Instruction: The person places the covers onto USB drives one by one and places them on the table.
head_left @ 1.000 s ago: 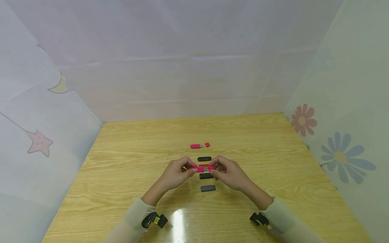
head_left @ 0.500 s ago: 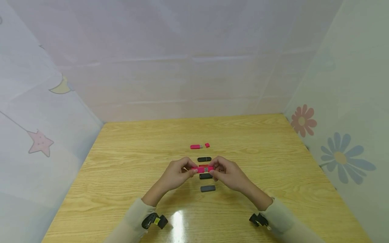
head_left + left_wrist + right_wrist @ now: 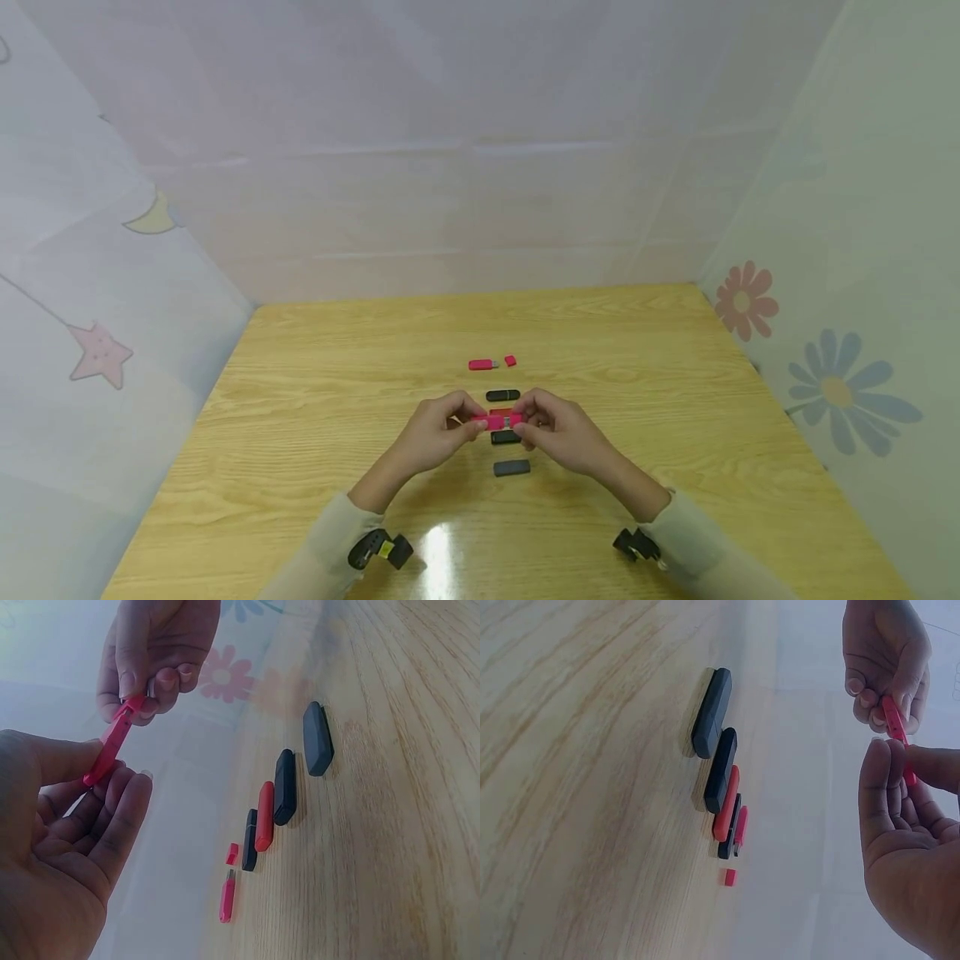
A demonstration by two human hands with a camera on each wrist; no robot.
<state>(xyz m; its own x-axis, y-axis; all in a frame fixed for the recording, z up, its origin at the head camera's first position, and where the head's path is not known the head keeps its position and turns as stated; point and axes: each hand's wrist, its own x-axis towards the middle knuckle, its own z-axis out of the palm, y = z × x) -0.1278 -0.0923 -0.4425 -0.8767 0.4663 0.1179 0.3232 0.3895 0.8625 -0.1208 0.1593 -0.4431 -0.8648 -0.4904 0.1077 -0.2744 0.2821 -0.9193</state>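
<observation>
My left hand point(image 3: 433, 432) pinches the body of a pink USB stick point(image 3: 492, 422) between thumb and fingers. Opposite it, my right hand point(image 3: 564, 430) grips the pink cap point(image 3: 517, 419) at the plug end. A short stretch of metal plug shows between body and cap in the head view. Both wrist views show the stick point(image 3: 111, 750) held above the table, with the fingertips hiding parts of it. Under the hands lie a red USB stick point(image 3: 264, 816) and a black one point(image 3: 285, 787), both partly covered in the head view.
Farther back on the wooden table point(image 3: 337, 358) are a second pink USB stick point(image 3: 481, 365), uncapped, its loose cap point(image 3: 510, 361) and a slim black stick point(image 3: 502, 395). A dark grey stick point(image 3: 512, 468) lies nearest me. Printed cloth walls surround the table's back and sides.
The right hand has shifted slightly left with the cap, and less of the metal plug shows. The left hand has barely moved; the head view has shifted a little.
</observation>
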